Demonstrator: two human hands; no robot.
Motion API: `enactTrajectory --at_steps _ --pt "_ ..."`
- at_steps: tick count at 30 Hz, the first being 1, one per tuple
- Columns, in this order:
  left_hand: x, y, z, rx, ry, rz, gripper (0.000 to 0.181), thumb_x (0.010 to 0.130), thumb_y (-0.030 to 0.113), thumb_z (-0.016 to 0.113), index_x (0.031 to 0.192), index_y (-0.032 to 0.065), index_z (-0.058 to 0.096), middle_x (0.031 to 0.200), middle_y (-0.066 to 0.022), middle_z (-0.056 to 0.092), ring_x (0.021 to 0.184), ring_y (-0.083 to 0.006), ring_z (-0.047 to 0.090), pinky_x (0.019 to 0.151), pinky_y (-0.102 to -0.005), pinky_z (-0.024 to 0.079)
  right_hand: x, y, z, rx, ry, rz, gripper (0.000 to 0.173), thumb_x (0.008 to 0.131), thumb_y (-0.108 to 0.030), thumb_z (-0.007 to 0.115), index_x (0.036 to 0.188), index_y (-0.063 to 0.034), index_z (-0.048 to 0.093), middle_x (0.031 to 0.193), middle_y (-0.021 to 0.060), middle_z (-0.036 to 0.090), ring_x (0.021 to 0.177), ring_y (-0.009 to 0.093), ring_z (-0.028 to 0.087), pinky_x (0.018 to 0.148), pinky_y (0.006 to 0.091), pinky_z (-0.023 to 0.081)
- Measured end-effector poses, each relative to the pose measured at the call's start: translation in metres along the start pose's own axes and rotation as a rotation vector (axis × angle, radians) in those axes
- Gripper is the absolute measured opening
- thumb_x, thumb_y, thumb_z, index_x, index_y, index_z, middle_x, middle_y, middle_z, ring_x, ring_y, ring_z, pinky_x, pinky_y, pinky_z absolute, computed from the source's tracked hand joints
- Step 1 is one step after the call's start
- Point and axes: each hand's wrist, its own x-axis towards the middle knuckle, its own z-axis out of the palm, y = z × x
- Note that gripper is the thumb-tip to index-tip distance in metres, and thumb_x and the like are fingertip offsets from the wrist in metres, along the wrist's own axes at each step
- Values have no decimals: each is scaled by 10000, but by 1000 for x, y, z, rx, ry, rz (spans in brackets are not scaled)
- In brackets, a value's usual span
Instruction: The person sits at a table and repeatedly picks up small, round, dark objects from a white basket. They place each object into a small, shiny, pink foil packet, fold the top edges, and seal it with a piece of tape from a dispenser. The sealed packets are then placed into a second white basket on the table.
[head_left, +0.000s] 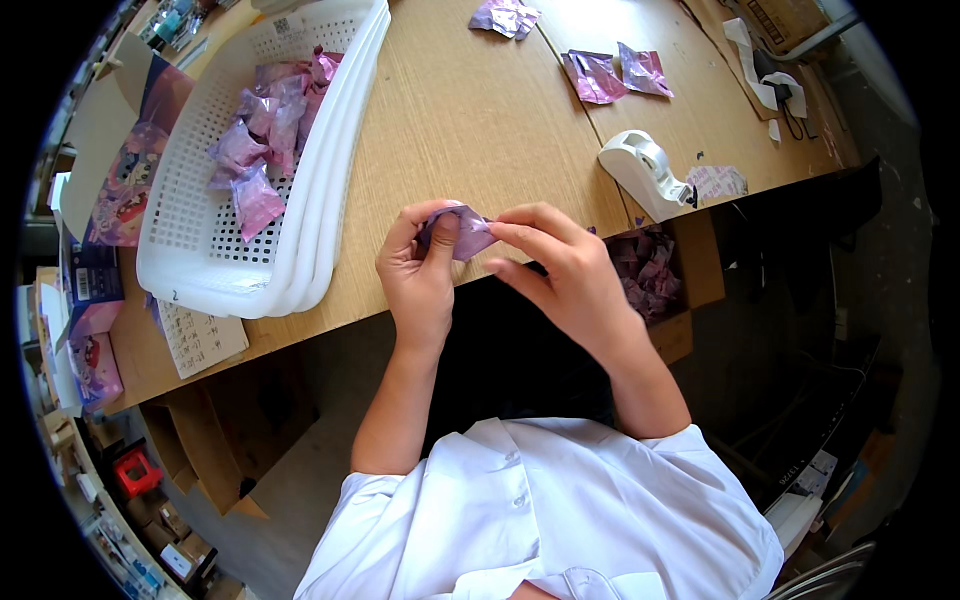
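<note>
My left hand (417, 274) pinches a small purple foil packet (472, 234) between thumb and fingers, just above the front edge of the wooden table (450, 135). Meeting the packet's right edge are the fingertips of my right hand (574, 274); its thumb stands apart, below the packet. Similar pink and purple foil packets (259, 199) lie heaped in a white perforated plastic basket (300, 289), left of my hands. Farther back on the table are two more packets (596, 75) side by side and another crumpled packet (504, 18).
A white tape dispenser (634, 169) stands near the table's edge at right. Below it, an open cardboard box (701, 259) holds crumpled purple foil. The basket is the top of a nested stack. A handwritten paper (196, 341) and printed cartons (94, 300) are at left.
</note>
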Motion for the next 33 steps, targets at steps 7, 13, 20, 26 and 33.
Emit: enactTrajectory --at_steps 7,13,20,26,33 --pt "4 9 -2 523 -124 394 209 1098 184 743 1252 43 746 1203 -109 786 1067 -176 723 865 -280 589 -5 27 17 -88 228 -71 166 924 5 842 1078 -14 784 1053 126 781 852 308 795 707 379 642" --pt "13 17 -6 724 -210 630 197 973 10 833 1163 47 802 1107 -95 773 985 -203 727 778 -295 602 3 21 0 -82 63 -75 211 925 9 824 1130 -32 793 968 105 743 805 287 768 688 376 632" --pt "19 18 -8 788 -216 664 156 940 -44 839 1074 19 791 991 -83 752 869 -200 730 716 -301 594 -1 36 4 -70 59 -216 279 882 -19 851 1153 -59 801 935 75 698 769 253 729 661 372 606" --pt "7 26 -14 739 -193 547 172 897 -57 853 1033 24 785 938 -81 752 826 -228 734 696 -341 601 -2 28 3 -54 27 -218 269 851 -74 900 1099 -58 797 959 75 686 844 260 723 686 370 598" --pt "10 39 -7 766 -100 642 217 860 -98 857 1029 16 783 934 -83 758 838 -237 727 721 -341 600 6 21 -1 85 24 -137 250 844 -71 910 1047 -42 767 1065 95 742 910 284 735 754 389 613"
